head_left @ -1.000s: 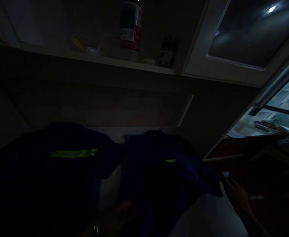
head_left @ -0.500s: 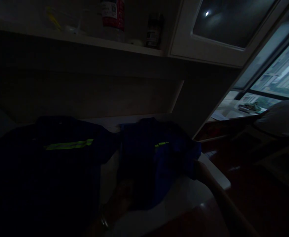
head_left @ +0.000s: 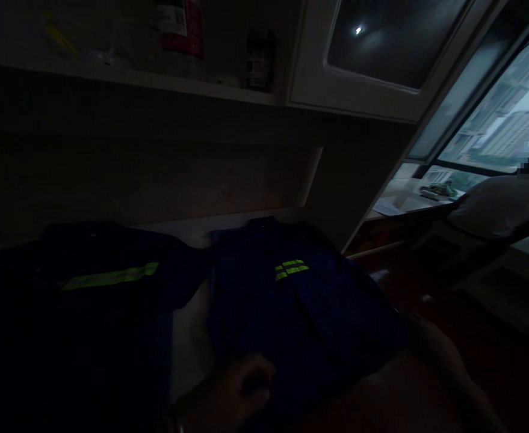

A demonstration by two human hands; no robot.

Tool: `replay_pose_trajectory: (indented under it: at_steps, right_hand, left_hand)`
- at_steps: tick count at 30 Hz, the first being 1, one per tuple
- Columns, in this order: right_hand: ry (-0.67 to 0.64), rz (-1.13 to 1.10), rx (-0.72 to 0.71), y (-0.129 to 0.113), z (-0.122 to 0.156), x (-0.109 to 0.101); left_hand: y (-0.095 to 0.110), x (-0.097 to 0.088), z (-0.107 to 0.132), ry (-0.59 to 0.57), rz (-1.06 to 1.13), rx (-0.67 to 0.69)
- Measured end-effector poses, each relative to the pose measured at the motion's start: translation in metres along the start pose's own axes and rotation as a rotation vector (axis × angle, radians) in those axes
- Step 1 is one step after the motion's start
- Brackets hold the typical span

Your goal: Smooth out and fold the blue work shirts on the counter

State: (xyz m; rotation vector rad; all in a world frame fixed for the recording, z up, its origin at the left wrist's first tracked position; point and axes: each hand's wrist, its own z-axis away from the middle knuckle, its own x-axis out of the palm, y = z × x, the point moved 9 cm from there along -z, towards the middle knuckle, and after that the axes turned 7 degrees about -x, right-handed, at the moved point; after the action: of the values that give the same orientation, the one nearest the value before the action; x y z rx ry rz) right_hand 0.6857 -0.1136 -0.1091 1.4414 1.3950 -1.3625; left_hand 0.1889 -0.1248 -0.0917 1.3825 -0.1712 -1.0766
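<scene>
A dark blue work shirt (head_left: 246, 300) with a yellow-green reflective strip on its chest is spread in front of me. My left hand (head_left: 246, 385) is at its lower left part, thumb and fingers curled together on the cloth. Out to the right, my right hand (head_left: 415, 331) grips the shirt's right edge and holds it stretched away. Deep shadow hides the fingertips of both hands. Left of it lies a second dark blue shirt (head_left: 111, 325), also with a reflective strip, and its sleeve reaches the first shirt.
Both shirts lie on a white tabletop (head_left: 189, 337). Above runs a shelf (head_left: 124, 75) with a red-labelled bottle (head_left: 180, 30) and a dark jar (head_left: 257, 63), beside a cabinet door (head_left: 363, 90). At the right, a person in a light top (head_left: 494, 207) is near the window (head_left: 485, 132).
My right hand has moved right and down, pulling the shirt's right side out wider and flatter. Its chest strip shows more fully. My left hand has shifted slightly right and nearer. The view has turned slightly right.
</scene>
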Motion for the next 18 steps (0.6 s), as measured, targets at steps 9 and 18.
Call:
replay_pose_trajectory:
  at_steps: [9, 18]
  right_hand:
    - [-0.172, 0.125, -0.107, -0.157, -0.108, 0.066]
    - [0.090, -0.009, 0.089, -0.099, -0.128, 0.005]
  left_hand:
    - [-0.047, -0.070, -0.085, 0.631, -0.599, -0.159]
    - [-0.095, -0.159, 0.018, 1.151, 0.652, -0.432]
